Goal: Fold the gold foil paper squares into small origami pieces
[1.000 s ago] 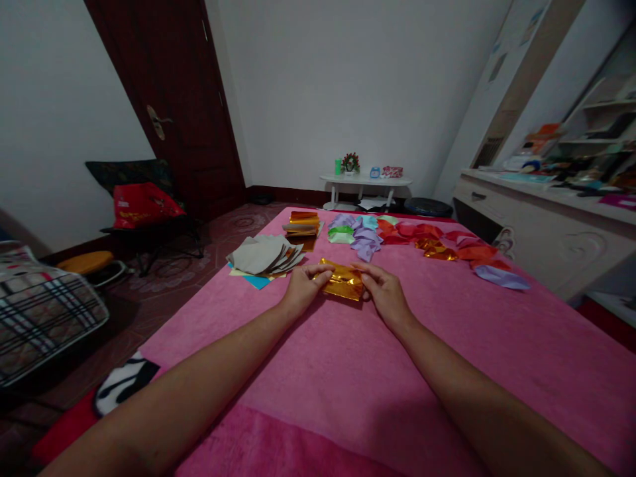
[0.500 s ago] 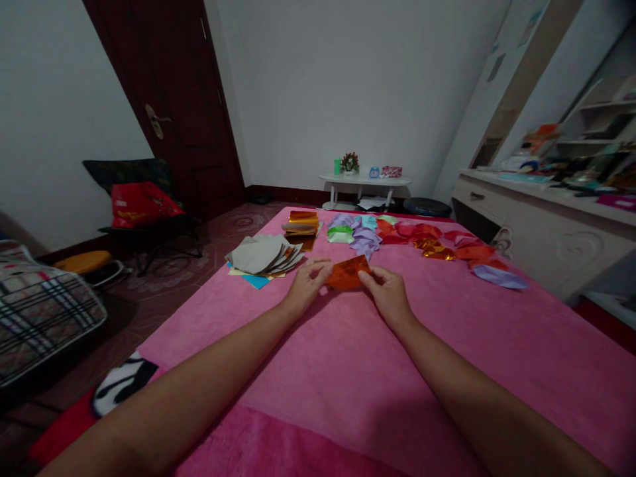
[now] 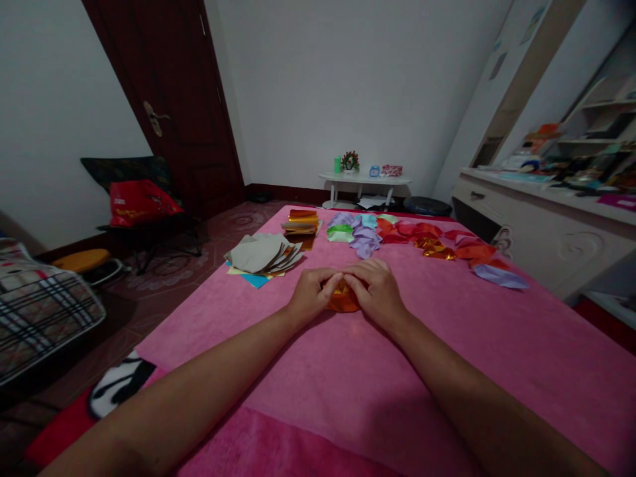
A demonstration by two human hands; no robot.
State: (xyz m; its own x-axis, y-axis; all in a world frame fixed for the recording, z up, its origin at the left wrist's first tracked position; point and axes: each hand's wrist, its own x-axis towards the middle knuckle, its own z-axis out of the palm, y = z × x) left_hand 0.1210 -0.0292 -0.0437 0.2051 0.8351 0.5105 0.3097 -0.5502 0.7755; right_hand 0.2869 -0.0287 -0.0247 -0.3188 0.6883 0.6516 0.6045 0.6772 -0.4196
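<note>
A shiny orange foil paper is bent between my two hands, just above the pink cloth. My left hand grips its left side, thumb on the near face. My right hand wraps the other side, and its thumb meets the left one at the top middle. Most of the paper's far side is hidden behind the fingers. To the left lies a fanned stack of grey-white paper sheets, with a blue sheet showing underneath. Behind it is a stack of gold and orange foil sheets.
Folded paper pieces in purple, green, red and gold spread along the far edge. A purple-and-orange one lies at the right. Beyond stand a small white table and a white cabinet.
My hands have come together and slightly nearer to me. The orange foil paper, held out flatter before, is now bent and squeezed between them.
</note>
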